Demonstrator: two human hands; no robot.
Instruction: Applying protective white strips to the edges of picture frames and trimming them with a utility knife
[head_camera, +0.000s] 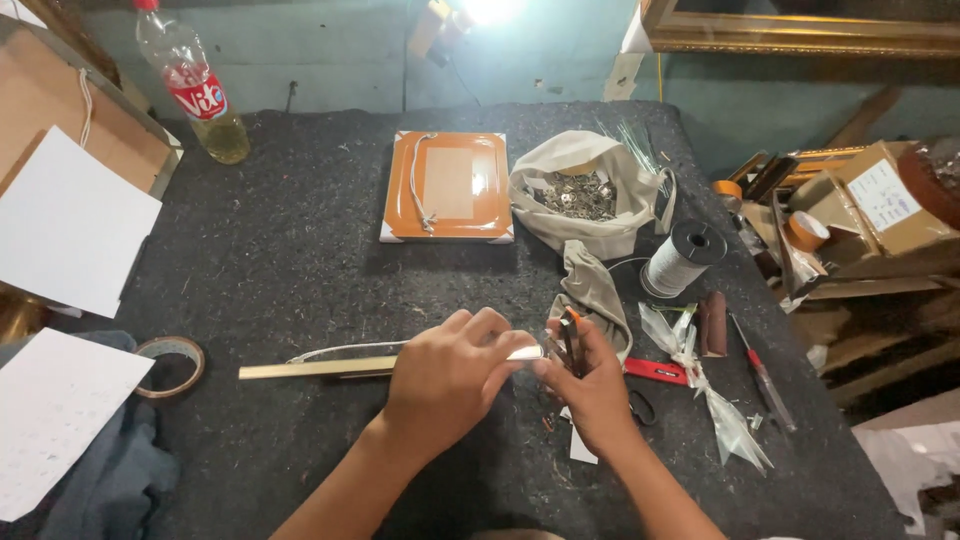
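Pale wood strip (310, 369) lies flat on the dark felt table (300, 260), its right end under both hands. Left hand (450, 375) is closed over that end, right hand (590, 385) grips dark pliers (570, 340) against it. Looks mid-job: one finished orange frame (447, 187) set aside, hardware bag (585, 195) open.

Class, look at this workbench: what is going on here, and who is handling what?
A person leans over a dark felt-covered table. The left hand grips the end of a long pale wooden strip lying flat on the table, while the right hand holds small dark pliers with orange on the handle close to that same end. Behind them sit an orange picture frame lying face down, an open beige cloth bag of small metal fittings and a spool of thin wire.
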